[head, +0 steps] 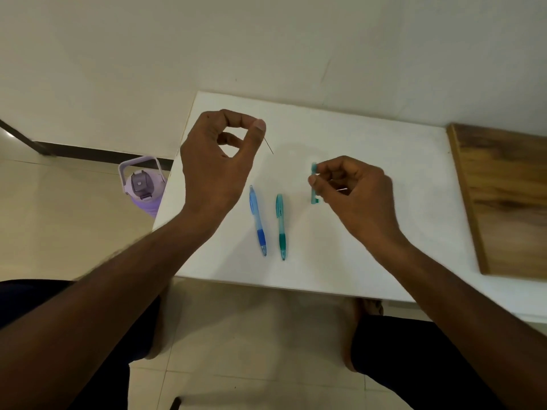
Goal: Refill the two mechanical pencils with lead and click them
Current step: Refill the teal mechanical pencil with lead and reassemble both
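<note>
Item 1. Thin dark graphite lead stick (268, 145): pinched at its upper end between the thumb and forefinger of the left hand (217, 164), held above the white rectangular bench (370, 232). The free length slants down toward 4 o'clock from the fingers (260, 125). Judged near weightless, stiff and very brittle; best held close to the end being fed, with light pressure and no sideways bend.

Item 2. Small translucent teal plastic lead case (313, 182): upright, gripped along its right edge by the thumb and curled fingers of the right hand (352, 190), at 3 o'clock from the lead and well apart from it. Judged light, rigid and somewhat slick. A pale thin sliver shows inside the right palm; what it is cannot be told.

Item 3. Translucent blue plastic mechanical pencil with darker blue rubber grip (257, 220): lying flat on the bench, tip toward 6 o'clock, below the left hand and untouched.

Item 4. Translucent green plastic mechanical pencil with darker green rubber grip (281, 227): lying just beside the blue one at its 3 o'clock, roughly parallel, tip toward 6 o'clock, untouched. Both judged light and stiff, smooth on the barrel; the rubber grip offers the surest hold. Neither appears refilled yet.

Item 5. Wooden board (503, 202): at 3 o'clock on the bench edge.

Item 6. Lilac water bottle with handle (143, 184): on the floor at 9 o'clock.
</note>
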A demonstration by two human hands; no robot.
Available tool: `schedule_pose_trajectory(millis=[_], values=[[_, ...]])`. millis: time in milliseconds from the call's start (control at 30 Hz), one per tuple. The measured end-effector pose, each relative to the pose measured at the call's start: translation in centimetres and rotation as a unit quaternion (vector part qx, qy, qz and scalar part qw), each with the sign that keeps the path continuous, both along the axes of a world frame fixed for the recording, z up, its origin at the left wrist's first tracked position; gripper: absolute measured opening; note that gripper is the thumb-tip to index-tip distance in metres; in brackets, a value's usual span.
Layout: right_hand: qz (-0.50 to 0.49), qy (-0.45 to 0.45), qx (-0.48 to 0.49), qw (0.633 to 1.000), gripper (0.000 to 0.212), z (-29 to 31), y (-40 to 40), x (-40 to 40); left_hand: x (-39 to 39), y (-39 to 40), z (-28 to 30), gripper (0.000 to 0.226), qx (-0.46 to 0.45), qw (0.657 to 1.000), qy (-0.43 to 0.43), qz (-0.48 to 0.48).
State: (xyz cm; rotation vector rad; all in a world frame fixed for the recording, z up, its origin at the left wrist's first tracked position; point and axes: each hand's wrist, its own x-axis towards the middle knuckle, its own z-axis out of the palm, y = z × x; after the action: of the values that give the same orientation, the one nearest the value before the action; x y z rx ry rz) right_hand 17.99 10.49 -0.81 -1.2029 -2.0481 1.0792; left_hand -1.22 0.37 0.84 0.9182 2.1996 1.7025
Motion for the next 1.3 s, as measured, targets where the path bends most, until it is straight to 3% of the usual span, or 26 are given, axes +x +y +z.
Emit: schedule_pose_trajectory(millis=[100,200,367,433,533,633,800,1033,1133,1233,1300], values=[[0.048,-0.126,0.062,0.989,0.015,0.5,1.1,2.7,0.2,0.1,-0.8,0.02,-0.084,0.994,-0.004,-0.066],[0.078,-0.287,0.021,0.955,0.023,-0.7,0.8,4.0,0.9,0.2,-1.9,0.023,-0.146,0.983,-0.01,-0.115],[0.065,-0.356,-0.009,0.932,0.028,-2.0,-0.3,3.4,2.0,0.6,-3.2,0.022,-0.189,0.969,-0.033,-0.158],[0.057,-0.341,-0.02,0.938,0.03,-1.5,-0.2,3.3,2.3,0.8,-3.4,0.022,-0.201,0.964,-0.052,-0.166],[0.008,-0.212,-0.021,0.977,0.02,-0.1,-0.5,3.1,2.7,1.2,-3.4,0.025,-0.213,0.958,-0.077,-0.178],[0.012,-0.106,-0.114,0.988,0.017,0.9,-1.8,1.7,3.0,1.4,-3.2,0.026,-0.218,0.956,-0.072,-0.184],[0.024,-0.09,-0.15,0.984,0.015,0.9,-1.6,-0.3,3.0,1.3,-3.0,0.021,-0.228,0.955,-0.068,-0.179],[0.037,-0.072,-0.193,0.978,0.031,0.4,-0.8,-0.9,3.0,1.3,-3.2,0.019,-0.226,0.953,-0.077,-0.186],[0.044,-0.07,-0.198,0.977,0.026,0.1,-0.4,-0.8,3.0,1.3,-3.3,0.028,-0.226,0.954,-0.076,-0.179],[0.02,-0.028,-0.212,0.977,0.011,0.1,0.5,-0.1,2.3,1.0,-3.7,0.048,-0.247,0.954,0.055,-0.164],[-0.004,0.023,-0.238,0.971,0.006,0.2,1.1,0.3,1.8,0.9,-4.2,0.049,-0.325,0.912,0.178,-0.177]])
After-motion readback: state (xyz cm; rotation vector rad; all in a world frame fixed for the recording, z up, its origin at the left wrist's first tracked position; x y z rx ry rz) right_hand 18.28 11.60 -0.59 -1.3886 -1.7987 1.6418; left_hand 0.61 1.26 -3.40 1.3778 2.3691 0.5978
